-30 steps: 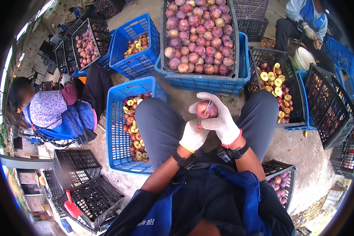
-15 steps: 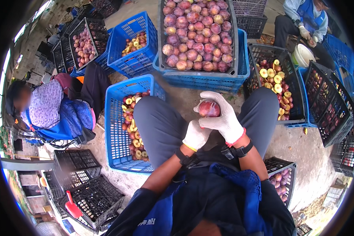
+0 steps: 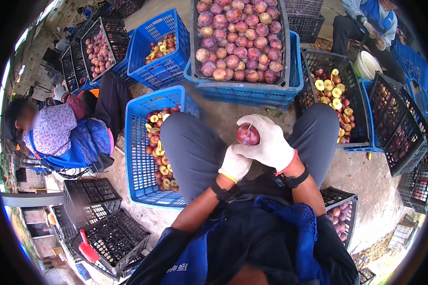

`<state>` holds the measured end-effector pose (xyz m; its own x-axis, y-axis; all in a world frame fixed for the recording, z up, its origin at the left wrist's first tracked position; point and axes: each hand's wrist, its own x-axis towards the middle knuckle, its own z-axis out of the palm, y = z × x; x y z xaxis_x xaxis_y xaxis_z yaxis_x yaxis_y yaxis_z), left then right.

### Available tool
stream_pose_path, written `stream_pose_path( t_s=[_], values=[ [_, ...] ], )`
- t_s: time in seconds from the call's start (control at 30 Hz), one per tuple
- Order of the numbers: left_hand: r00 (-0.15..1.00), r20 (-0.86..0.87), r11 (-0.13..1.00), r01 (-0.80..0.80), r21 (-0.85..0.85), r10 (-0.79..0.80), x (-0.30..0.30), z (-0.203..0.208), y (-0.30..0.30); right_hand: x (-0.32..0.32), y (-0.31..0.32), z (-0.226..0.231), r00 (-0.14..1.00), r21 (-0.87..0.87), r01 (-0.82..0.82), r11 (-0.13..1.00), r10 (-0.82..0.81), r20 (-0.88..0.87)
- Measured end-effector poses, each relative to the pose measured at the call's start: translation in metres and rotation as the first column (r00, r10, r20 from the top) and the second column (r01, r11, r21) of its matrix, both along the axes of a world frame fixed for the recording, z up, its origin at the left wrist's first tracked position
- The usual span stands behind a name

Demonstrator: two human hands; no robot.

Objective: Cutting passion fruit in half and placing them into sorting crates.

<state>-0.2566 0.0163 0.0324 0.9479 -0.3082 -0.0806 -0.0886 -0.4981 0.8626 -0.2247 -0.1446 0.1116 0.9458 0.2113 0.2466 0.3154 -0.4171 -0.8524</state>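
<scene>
A dark red plum sits between my two white-gloved hands, in front of my knees. My left hand is closed under the plum, its fingers partly hidden by the other glove. Over the fruit's far right side curls my right hand, also closed on it. A thin pale line crosses the plum's skin near the top; whether it is a cut or a blade I cannot tell. By my left knee stands a blue crate with cut plum halves showing yellow flesh.
Ahead, a black crate heaped with whole plums rests on blue crates. To the right is a black crate of plum halves. Co-workers sit at left and far right. A red scoop lies on black crates.
The plum has shifted slightly left and turned between my hands, and the pale line now shows on it. My right hand has curled farther over the top.
</scene>
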Motion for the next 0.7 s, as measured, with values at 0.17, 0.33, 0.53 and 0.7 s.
stream_pose_path(
  t_s=[0.17,0.33,0.53,0.7],
  values=[
    [0.994,0.098,0.991,-0.033,-0.129,0.046,0.001,-0.021,0.002,-0.006,0.008,-0.001,0.996,0.108,0.037,0.993,-0.028,-0.081],
    [0.943,-0.238,0.717,-0.332,-0.613,0.233,-0.002,-0.04,-0.014,-0.008,0.013,-0.008,0.885,0.486,0.049,0.872,0.188,-0.426],
    [0.889,-0.37,0.581,-0.457,-0.673,0.271,0.002,-0.126,-0.003,-0.004,0.022,-0.006,0.978,-0.118,0.065,0.991,-0.039,0.205],
    [0.948,0.075,0.902,-0.269,-0.337,0.31,0.006,-0.119,-0.002,-0.007,0.021,-0.002,0.993,0.143,0.038,0.989,-0.022,-0.116]
  ],
)
